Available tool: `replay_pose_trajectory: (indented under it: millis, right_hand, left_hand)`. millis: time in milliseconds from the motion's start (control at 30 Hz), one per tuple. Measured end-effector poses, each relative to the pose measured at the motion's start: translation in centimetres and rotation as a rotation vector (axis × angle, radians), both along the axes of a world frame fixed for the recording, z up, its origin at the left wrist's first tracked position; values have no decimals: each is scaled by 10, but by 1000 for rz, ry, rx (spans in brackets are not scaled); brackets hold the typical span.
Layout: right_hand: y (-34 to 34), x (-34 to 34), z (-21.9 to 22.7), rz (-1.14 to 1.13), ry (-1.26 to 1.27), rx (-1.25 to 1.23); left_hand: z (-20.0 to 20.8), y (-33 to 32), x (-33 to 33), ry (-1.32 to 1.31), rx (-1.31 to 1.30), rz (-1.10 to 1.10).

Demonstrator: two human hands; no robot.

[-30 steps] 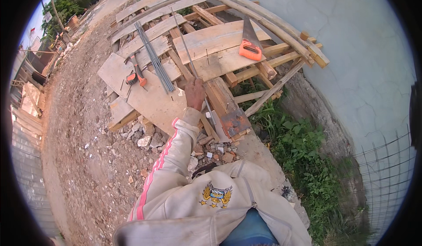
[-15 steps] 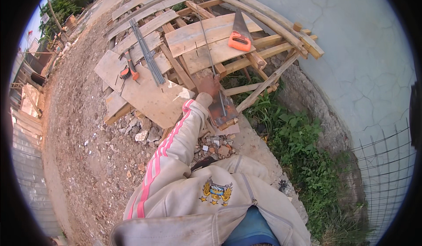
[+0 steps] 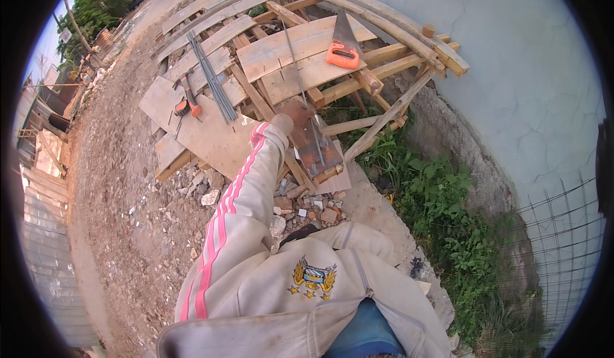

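Note:
My left hand (image 3: 295,112) reaches forward in a pale sleeve with pink stripes. Its fingers are closed round a long thin metal rod (image 3: 291,49), though the fingertips are partly hidden. The rod lies lengthwise over the planks, its near end resting on a stained, brownish board (image 3: 313,154). Ahead and to the right of the hand, a handsaw (image 3: 344,46) with an orange handle lies on a wide plank (image 3: 275,54). My right hand is out of sight.
Left on the planks lie a bundle of metal rods (image 3: 211,76), a hammer (image 3: 190,94) and an orange-black tape measure (image 3: 181,108). Rubble (image 3: 300,207) covers the near ground. Plants (image 3: 435,198), wire mesh (image 3: 563,230) and a pale wall (image 3: 511,70) stand at the right.
My left hand has shifted a little forward and to the left, along the rod's length. The view has moved slightly; the tools keep their places on the planks.

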State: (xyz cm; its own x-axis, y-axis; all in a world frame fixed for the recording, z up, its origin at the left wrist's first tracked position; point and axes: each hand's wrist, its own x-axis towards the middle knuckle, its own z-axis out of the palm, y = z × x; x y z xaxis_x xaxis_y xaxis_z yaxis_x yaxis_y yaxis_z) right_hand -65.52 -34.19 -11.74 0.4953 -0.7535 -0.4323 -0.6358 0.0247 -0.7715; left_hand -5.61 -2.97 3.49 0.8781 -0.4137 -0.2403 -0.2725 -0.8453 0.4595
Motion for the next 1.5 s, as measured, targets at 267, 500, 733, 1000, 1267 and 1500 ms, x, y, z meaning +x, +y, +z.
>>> replay_pose_trajectory:
  millis: [267, 500, 733, 1000, 1267, 1500]
  right_hand:
    - [5, -5, -3, 14, -8, 16]
    - [6, 0, -18, 18, -20, 28]
    - [18, 6, -44, -12, 22, 26]
    - [20, 9, -79, 27, -17, 75]
    - [39, 12, -17, -30, -154, 116]
    - [56, 8, 49, -82, -314, 96]
  left_hand:
    - [-18, 0, 7, 4, -59, -38]
    - [-12, 4, 11, 125, -24, -28]
    - [22, -32, 27, -95, 4, 249]
    - [12, -27, -4, -341, -28, 369]
    - [14, -35, -9, -463, 146, 206]
    - [1, -23, -9, -455, 223, 198]
